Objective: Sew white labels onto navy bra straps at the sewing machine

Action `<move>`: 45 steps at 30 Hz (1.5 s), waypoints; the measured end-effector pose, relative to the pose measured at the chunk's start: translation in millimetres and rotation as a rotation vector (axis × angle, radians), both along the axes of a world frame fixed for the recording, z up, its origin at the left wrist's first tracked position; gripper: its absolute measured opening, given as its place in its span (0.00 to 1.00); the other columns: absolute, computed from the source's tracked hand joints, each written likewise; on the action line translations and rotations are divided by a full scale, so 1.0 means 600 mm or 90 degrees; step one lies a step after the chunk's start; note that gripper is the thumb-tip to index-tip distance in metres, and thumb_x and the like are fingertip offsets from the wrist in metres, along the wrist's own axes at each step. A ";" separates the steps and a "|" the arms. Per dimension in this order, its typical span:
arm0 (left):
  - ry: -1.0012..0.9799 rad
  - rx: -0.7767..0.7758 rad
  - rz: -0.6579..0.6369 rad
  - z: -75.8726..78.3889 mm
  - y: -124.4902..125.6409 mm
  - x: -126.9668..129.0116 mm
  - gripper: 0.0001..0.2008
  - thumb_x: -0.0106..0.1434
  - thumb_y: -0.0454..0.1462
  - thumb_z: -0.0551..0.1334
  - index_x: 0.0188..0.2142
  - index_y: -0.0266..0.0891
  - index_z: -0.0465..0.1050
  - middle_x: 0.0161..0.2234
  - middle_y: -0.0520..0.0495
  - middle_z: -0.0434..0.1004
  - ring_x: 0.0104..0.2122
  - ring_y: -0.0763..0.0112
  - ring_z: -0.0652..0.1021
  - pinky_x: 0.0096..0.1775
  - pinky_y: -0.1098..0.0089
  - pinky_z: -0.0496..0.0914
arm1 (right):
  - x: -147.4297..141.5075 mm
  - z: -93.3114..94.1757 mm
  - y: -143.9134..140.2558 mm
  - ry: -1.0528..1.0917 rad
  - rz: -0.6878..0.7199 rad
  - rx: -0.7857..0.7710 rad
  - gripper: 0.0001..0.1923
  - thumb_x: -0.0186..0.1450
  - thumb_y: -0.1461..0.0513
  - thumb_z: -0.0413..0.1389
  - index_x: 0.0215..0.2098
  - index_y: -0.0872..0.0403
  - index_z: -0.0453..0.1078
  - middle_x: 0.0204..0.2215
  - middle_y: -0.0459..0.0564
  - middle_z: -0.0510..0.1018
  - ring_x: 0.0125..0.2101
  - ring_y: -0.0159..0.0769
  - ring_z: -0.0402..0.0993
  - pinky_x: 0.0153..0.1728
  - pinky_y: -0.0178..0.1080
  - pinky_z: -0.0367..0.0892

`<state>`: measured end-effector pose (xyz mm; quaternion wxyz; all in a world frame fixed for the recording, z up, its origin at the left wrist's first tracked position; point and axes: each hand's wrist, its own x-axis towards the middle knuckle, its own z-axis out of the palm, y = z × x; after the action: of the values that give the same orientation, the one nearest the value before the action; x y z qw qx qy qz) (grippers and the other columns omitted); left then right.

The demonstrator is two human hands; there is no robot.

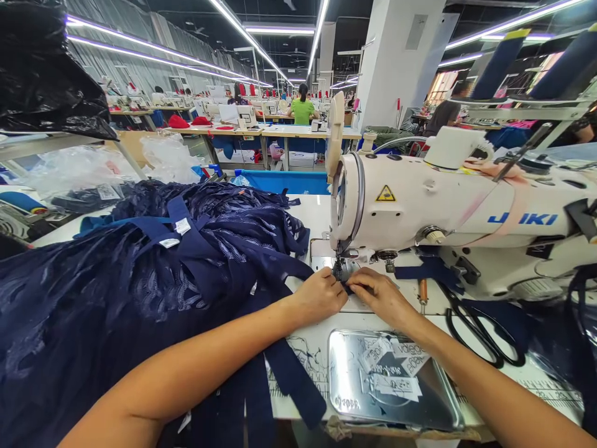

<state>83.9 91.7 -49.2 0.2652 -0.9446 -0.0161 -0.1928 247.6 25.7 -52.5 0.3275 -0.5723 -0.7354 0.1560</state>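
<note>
My left hand [323, 295] is closed, its fingertips pressed down close in front of the needle of a white sewing machine [396, 193]. A navy fabric band [293, 264] runs from the left in under these fingers. Just right of it, my right hand [380, 295] pinches a dark edge of the same navy fabric between thumb and fingers. Both hands almost meet below the presser foot [339, 266], over the metal needle plate [317, 249]. My fingers hide most of the piece between them.
A large heap of navy lace garments [186, 274] covers the left side. Large black scissors [482, 330] and a screwdriver with a wooden handle [422, 291] lie at right. A metal tray [342, 373] with labels [396, 386] sits in front. Another person [303, 111] sits farther back.
</note>
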 end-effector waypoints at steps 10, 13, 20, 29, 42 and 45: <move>0.045 -0.093 0.050 0.014 -0.002 -0.006 0.07 0.58 0.29 0.53 0.27 0.33 0.67 0.23 0.48 0.71 0.25 0.70 0.70 0.34 0.66 0.59 | -0.029 -0.005 -0.027 -0.424 -0.004 0.103 0.15 0.58 0.75 0.42 0.32 0.59 0.69 0.33 0.57 0.70 0.34 0.42 0.66 0.30 0.42 0.68; 0.032 -0.142 0.125 0.038 -0.001 -0.034 0.07 0.55 0.37 0.57 0.28 0.34 0.68 0.27 0.46 0.71 0.30 0.64 0.71 0.41 0.58 0.58 | -0.021 0.000 -0.024 -0.511 0.042 0.140 0.17 0.57 0.75 0.44 0.39 0.61 0.68 0.36 0.59 0.71 0.35 0.42 0.66 0.30 0.41 0.69; 0.096 -0.192 0.159 0.054 0.014 -0.054 0.07 0.55 0.30 0.53 0.31 0.34 0.68 0.25 0.47 0.71 0.24 0.68 0.70 0.30 0.65 0.59 | 0.030 0.007 0.005 -0.556 0.186 0.180 0.17 0.59 0.73 0.45 0.43 0.59 0.66 0.41 0.57 0.70 0.41 0.41 0.65 0.34 0.40 0.70; 0.070 -0.226 0.042 0.025 0.035 -0.037 0.14 0.58 0.33 0.53 0.44 0.42 0.67 0.45 0.43 0.68 0.43 0.63 0.70 0.43 0.64 0.62 | 0.030 -0.008 0.000 -0.495 0.169 0.219 0.16 0.61 0.72 0.44 0.46 0.61 0.65 0.43 0.60 0.70 0.45 0.43 0.64 0.39 0.44 0.70; 0.113 -0.262 0.154 0.021 0.025 -0.038 0.21 0.59 0.33 0.53 0.52 0.45 0.61 0.51 0.36 0.64 0.51 0.56 0.66 0.49 0.54 0.58 | 0.049 -0.021 0.019 -0.532 0.159 0.231 0.19 0.60 0.72 0.45 0.48 0.58 0.64 0.47 0.58 0.70 0.48 0.42 0.64 0.43 0.45 0.70; 0.116 -0.257 0.155 0.019 0.025 -0.038 0.21 0.59 0.33 0.53 0.52 0.46 0.60 0.51 0.36 0.64 0.51 0.57 0.66 0.48 0.55 0.59 | 0.048 -0.019 0.018 -0.534 0.167 0.232 0.18 0.60 0.72 0.45 0.48 0.60 0.65 0.46 0.58 0.70 0.48 0.43 0.64 0.43 0.44 0.70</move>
<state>61.4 106.5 -37.9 0.0929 -0.9830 -0.1435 -0.0663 276.2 36.3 -64.0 0.0750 -0.4216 -0.8856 -0.1801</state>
